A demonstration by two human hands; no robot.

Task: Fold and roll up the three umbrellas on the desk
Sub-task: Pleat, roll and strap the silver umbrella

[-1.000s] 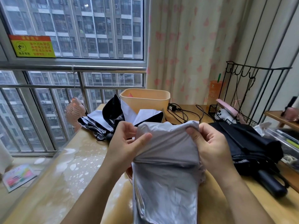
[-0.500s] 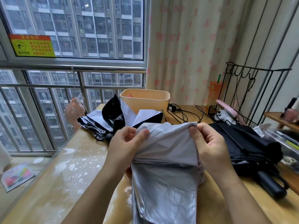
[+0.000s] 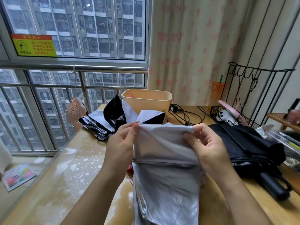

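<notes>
A silver-grey umbrella [image 3: 165, 174] hangs lengthwise in front of me over the desk [image 3: 68, 176], its fabric folded flat. My left hand [image 3: 121, 143] pinches the top left corner of the fabric between thumb and fingers. The top right corner is pinched by my right hand [image 3: 209, 146]. A white-and-black umbrella [image 3: 113, 117] lies loose at the back left of the desk. To the right lies a black umbrella [image 3: 250, 143], partly folded, its handle pointing toward me.
A beige bin [image 3: 146, 99] stands at the back centre, with black cables [image 3: 186, 114] beside it. A black wire rack [image 3: 253, 98] and clutter fill the right edge. A small pink fan [image 3: 75, 111] sits at the desk's left edge by the window railing.
Both hands have shifted their pinch along the top edge of the silver fabric, spreading it a little wider. The left thumb has moved up onto the corner.
</notes>
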